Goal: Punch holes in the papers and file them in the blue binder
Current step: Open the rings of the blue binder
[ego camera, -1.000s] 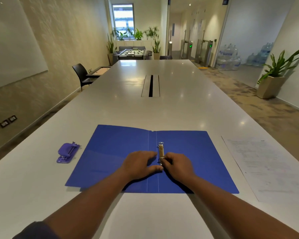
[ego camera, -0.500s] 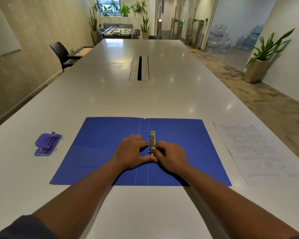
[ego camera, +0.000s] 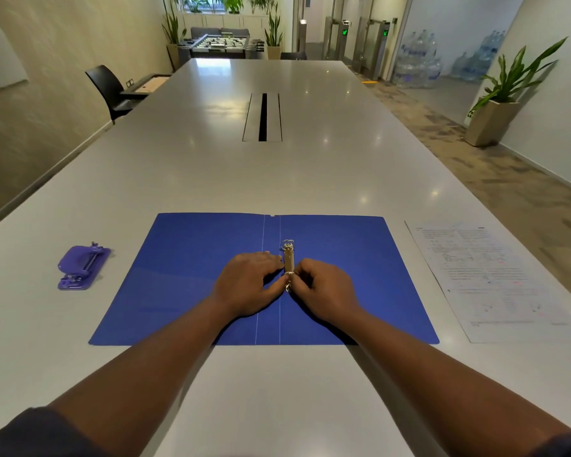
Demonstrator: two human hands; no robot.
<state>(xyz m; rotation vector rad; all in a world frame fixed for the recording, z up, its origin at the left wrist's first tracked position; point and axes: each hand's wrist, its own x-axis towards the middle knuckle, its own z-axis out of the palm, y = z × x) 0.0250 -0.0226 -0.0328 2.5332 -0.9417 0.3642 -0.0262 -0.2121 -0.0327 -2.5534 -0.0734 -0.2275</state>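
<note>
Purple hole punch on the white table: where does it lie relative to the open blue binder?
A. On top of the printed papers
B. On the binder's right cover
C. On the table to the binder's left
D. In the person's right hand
C: the purple hole punch sits on the white table, apart from the open blue binder and left of it, untouched.

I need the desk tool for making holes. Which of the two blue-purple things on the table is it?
The small purple hole punch, left of the open blue binder. The binder is flat, far larger, and under both hands.

Head cam, looks fwd + down along table [ego camera: 277, 179]; hands close below.
</note>
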